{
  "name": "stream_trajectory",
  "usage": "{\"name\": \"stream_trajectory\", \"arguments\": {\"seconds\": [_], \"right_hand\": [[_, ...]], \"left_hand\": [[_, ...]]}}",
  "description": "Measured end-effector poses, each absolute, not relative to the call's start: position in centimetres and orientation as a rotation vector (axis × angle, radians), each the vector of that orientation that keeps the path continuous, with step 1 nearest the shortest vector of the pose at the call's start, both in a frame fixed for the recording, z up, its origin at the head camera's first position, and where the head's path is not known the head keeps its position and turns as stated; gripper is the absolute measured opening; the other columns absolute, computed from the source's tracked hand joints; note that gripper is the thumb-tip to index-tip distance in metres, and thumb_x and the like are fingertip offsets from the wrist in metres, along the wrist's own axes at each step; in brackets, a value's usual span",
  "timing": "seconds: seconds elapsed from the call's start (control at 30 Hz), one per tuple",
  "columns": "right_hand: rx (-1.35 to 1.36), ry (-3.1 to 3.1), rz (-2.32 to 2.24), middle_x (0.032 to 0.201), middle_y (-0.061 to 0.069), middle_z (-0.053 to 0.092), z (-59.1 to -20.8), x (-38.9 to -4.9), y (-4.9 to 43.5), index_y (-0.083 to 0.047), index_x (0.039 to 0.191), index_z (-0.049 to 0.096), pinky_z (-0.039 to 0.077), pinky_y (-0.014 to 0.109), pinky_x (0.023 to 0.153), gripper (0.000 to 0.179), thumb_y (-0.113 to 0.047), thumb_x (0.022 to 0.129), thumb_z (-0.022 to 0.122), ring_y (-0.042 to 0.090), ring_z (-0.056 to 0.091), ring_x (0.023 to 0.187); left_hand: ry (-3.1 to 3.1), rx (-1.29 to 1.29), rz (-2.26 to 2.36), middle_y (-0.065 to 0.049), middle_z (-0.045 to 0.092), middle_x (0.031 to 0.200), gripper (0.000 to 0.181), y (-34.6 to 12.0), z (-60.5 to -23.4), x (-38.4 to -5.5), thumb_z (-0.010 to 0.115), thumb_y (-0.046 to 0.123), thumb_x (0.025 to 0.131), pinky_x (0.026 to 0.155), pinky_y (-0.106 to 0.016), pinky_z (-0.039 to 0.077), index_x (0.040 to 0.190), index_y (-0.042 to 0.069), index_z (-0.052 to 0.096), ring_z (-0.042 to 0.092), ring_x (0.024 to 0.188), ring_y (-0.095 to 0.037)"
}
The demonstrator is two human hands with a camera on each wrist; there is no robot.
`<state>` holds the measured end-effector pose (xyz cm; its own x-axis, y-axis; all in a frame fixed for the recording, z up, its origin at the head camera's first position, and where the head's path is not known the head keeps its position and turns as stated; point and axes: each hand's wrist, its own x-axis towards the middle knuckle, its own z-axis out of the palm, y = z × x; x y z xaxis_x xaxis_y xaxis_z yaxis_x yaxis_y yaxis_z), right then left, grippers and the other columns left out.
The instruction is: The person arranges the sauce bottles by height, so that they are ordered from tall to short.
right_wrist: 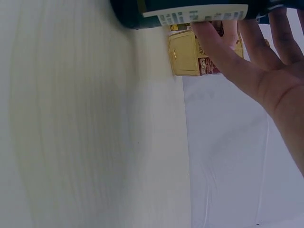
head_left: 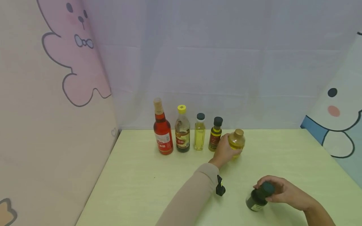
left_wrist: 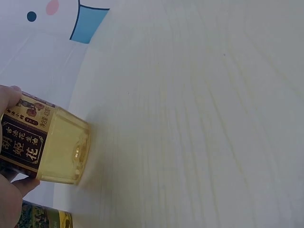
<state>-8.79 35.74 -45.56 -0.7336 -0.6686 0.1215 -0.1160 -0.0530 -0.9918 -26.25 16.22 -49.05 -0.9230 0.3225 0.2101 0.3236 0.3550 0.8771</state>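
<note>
In the head view, my left hand (head_left: 224, 151) grips a peanut oil bottle (head_left: 237, 139) with a gold cap at the right end of a row. The left wrist view shows the clear yellow base of that bottle (left_wrist: 64, 147) and its brown label, with fingers around it. Nearer the front right, my right hand (head_left: 287, 192) holds a small dark bottle (head_left: 255, 201) by its upper part, around the dark green cap. That bottle leans; whether its base touches the table I cannot tell. Its white label (right_wrist: 199, 13) faces the right wrist camera.
Left of my left hand stand a tall red bottle (head_left: 163, 135), a yellow-capped vinegar-like bottle (head_left: 182, 135), a slim pale oil bottle (head_left: 199, 135) and a dark-capped oil bottle (head_left: 215, 138). The pale table (head_left: 127, 188) meets cloth walls (head_left: 198, 69) behind and at the sides.
</note>
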Motion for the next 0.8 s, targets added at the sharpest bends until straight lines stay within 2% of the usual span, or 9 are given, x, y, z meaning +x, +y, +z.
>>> {"name": "stream_trajectory", "arguments": {"seconds": [0.4, 0.8], "right_hand": [[-0.849, 1.803, -1.841, 0.129, 0.014, 0.058, -45.55, -9.10, 35.44, 0.004, 0.128, 0.052, 0.046, 0.031, 0.092, 0.044, 0.022, 0.088, 0.047, 0.020, 0.053, 0.122], [-0.786, 1.865, -1.850, 0.125, 0.013, 0.061, -45.38, -9.07, 35.39, 0.007, 0.127, 0.052, 0.048, 0.031, 0.090, 0.041, 0.021, 0.089, 0.049, 0.019, 0.056, 0.118]], "left_hand": [[-2.628, -0.582, -1.579, 0.004, 0.053, 0.119, 0.068, 16.23, -48.66, -26.58, 0.085, 0.025, 0.077, 0.096, -0.026, 0.044, 0.132, 0.013, 0.047, 0.053, 0.110, -0.009], [-2.701, -0.558, -1.424, 0.002, 0.056, 0.117, 0.071, 16.50, -48.77, -26.54, 0.086, 0.032, 0.075, 0.092, -0.025, 0.046, 0.131, 0.013, 0.047, 0.056, 0.106, -0.010]]}}
